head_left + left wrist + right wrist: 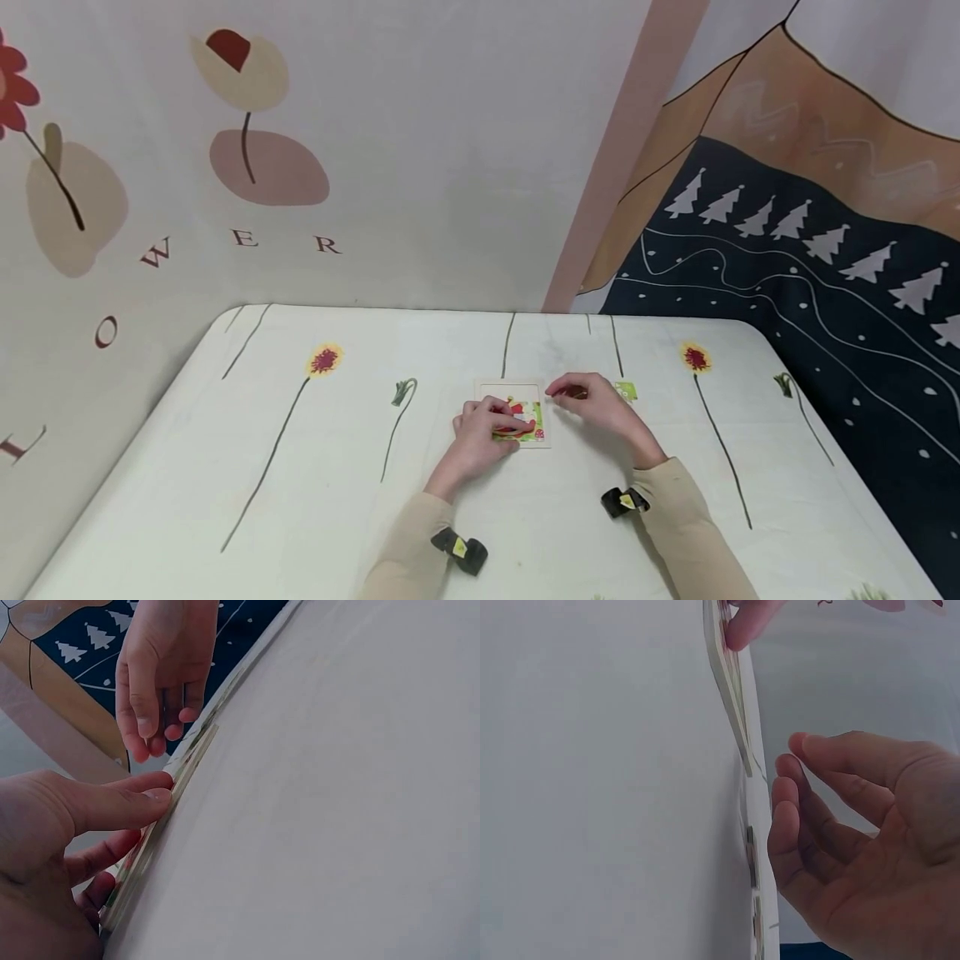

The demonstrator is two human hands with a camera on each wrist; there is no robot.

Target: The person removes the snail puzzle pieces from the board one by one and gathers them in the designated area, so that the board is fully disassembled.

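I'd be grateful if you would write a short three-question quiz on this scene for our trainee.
1. Which hand is touching the picture board? a) right b) both c) left
2. True or false: a small green piece lies on the tablecloth, off the picture board.
3. Fill in the colour: the person's sleeves are ___.

Key: 1. c, the left hand; 2. true; 3. beige.

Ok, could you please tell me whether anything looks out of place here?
Nothing seems spilled or damaged; a green piece lying right of the board does look stray, because the board's picture carries similar green.
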